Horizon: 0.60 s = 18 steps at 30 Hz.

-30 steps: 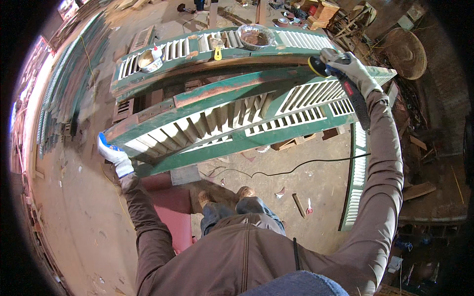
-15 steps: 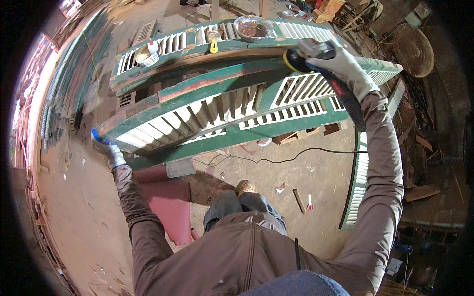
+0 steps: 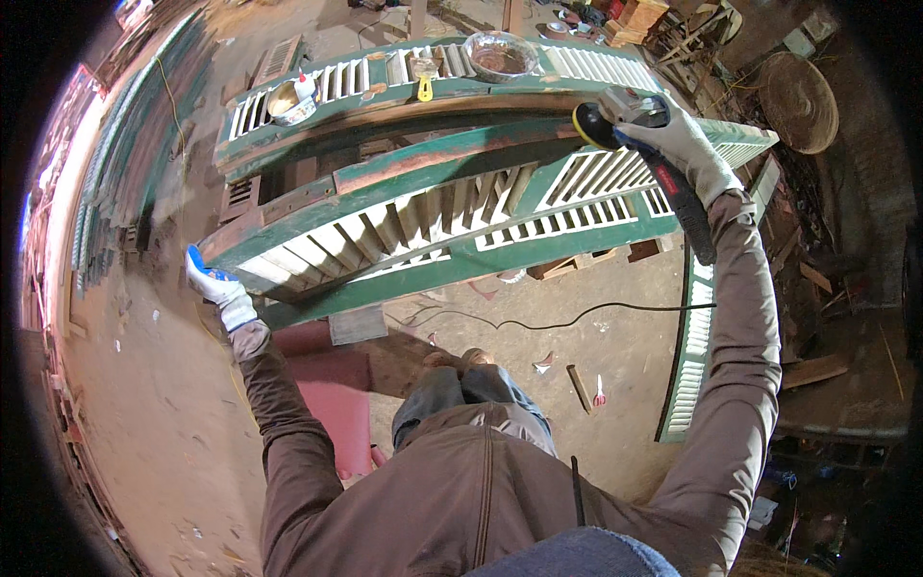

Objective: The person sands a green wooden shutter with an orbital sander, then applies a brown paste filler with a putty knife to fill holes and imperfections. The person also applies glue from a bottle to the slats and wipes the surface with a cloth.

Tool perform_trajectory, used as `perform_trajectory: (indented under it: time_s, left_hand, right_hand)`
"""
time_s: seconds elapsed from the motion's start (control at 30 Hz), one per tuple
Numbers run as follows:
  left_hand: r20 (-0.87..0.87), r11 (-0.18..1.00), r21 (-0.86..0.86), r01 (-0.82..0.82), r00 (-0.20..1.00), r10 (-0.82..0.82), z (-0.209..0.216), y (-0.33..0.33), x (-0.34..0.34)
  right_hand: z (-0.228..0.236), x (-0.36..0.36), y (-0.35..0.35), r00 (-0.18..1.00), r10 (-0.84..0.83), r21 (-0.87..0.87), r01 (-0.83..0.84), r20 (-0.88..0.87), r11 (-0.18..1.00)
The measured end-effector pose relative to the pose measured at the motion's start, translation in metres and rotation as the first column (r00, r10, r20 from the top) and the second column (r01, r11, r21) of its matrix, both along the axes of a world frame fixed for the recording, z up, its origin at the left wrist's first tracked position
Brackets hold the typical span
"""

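A green louvred shutter (image 3: 437, 157) with white slats stands on its long edge, tilted, in front of me. Its left end is held by my left hand (image 3: 223, 292), in a white and blue glove, with the fingers closed around the corner. My right hand (image 3: 679, 152), also gloved, grips an angle grinder (image 3: 685, 207) with a dark handle and a yellow-edged disc. The disc is close to the shutter's upper edge, toward the right; whether it touches cannot be made out. Another green shutter (image 3: 562, 242) lies below the tilted one.
Behind lies a further shutter (image 3: 389, 96) bearing a clear bowl (image 3: 532, 60), a white tub (image 3: 288, 115) and a yellow-handled scraper (image 3: 425, 88). A black cable (image 3: 577, 322), red-handled scissors (image 3: 600, 396) and a red sheet (image 3: 332, 389) are on the floor. Wood scraps and a round basket (image 3: 798, 104) are at right.
The grinder in my right hand has moved slightly right and nearer to me along the shutter's edge. My left hand still holds the left end; the whole view has shifted a little.
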<state>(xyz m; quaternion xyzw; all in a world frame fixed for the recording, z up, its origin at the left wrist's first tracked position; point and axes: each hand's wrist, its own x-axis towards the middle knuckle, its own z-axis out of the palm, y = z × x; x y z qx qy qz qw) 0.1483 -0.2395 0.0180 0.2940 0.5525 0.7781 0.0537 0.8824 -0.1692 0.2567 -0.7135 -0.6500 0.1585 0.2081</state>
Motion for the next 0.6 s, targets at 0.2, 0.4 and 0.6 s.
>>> perform_trajectory:
  time_s: [0.2,0.4,0.6]
  left_hand:
    - [-0.104,1.000,-0.004,0.005,0.995,-0.006,-0.010,-0.008,-0.020]
    - [-0.400,0.997,0.003,-0.081,0.914,0.076,-0.024,-0.011,-0.029]
    - [-0.336,0.999,0.011,-0.041,0.941,0.042,-0.027,-0.001,-0.019]
  right_hand:
    - [0.010,-0.064,0.003,0.989,0.144,-0.085,-0.142,0.023,0.986]
    - [0.005,-0.003,0.003,0.993,-0.032,-0.004,0.032,-0.115,0.999]
    - [-0.001,0.095,0.026,0.971,-0.127,-0.063,0.117,-0.204,0.991]
